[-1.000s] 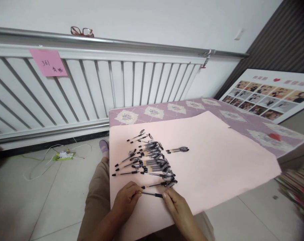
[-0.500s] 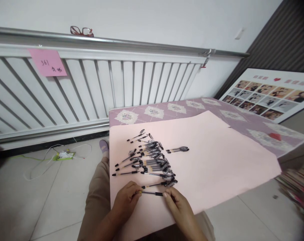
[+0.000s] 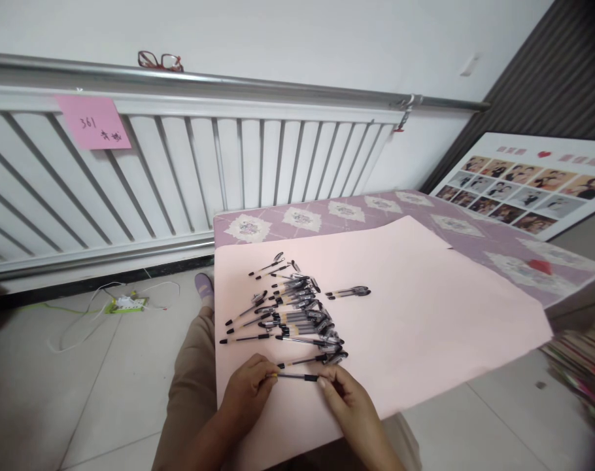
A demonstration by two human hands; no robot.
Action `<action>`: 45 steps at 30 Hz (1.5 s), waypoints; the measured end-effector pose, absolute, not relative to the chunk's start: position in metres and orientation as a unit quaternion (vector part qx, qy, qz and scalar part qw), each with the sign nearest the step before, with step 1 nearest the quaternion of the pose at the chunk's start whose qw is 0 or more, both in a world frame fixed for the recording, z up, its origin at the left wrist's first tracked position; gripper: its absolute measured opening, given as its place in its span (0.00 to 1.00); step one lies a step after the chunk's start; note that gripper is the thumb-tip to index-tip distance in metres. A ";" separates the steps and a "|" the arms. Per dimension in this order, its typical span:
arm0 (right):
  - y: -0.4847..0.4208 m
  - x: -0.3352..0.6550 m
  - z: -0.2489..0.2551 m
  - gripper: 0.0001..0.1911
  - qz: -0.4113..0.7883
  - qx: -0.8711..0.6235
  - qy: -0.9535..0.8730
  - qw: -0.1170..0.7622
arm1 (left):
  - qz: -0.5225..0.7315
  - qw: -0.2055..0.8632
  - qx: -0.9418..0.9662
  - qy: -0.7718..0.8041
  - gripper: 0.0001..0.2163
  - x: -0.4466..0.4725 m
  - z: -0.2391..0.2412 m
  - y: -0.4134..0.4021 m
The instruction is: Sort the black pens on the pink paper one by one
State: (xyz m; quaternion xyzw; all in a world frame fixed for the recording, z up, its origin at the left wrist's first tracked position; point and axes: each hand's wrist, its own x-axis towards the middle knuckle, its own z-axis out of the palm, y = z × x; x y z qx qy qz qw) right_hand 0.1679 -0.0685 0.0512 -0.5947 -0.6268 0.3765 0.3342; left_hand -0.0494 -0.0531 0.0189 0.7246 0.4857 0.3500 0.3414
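Note:
A clear-barrelled pen (image 3: 293, 376) with a black grip lies level between my two hands, just over the pink sheet. My left hand (image 3: 251, 386) pinches its yellowish end, while the fingers of my right hand (image 3: 344, 392) close on the end beside the black grip; its tip is hidden by them. Right beyond my hands, a heap of similar pens (image 3: 302, 320) with black caps and grips spreads over the pink sheet (image 3: 425, 314). A few capped pens (image 3: 349, 292) lie together, apart from the heap on its right.
The sheet covers part of a table with a purple patterned cloth (image 3: 305, 219). Behind stands a white radiator (image 3: 248, 163) with a pink note (image 3: 94, 122). Glasses (image 3: 160, 61) rest on the pipe. A photo board (image 3: 527, 186) leans at right; a power strip (image 3: 125, 305) lies on the floor.
Hardly anything differs. Both hands keep their grip on the pen, which has stayed almost in the same place, and the heap lies as before.

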 end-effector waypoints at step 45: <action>-0.068 0.165 0.041 0.16 0.394 -0.612 -0.601 0.331 | 0.358 0.335 0.722 0.488 0.09 -0.049 0.014 -0.052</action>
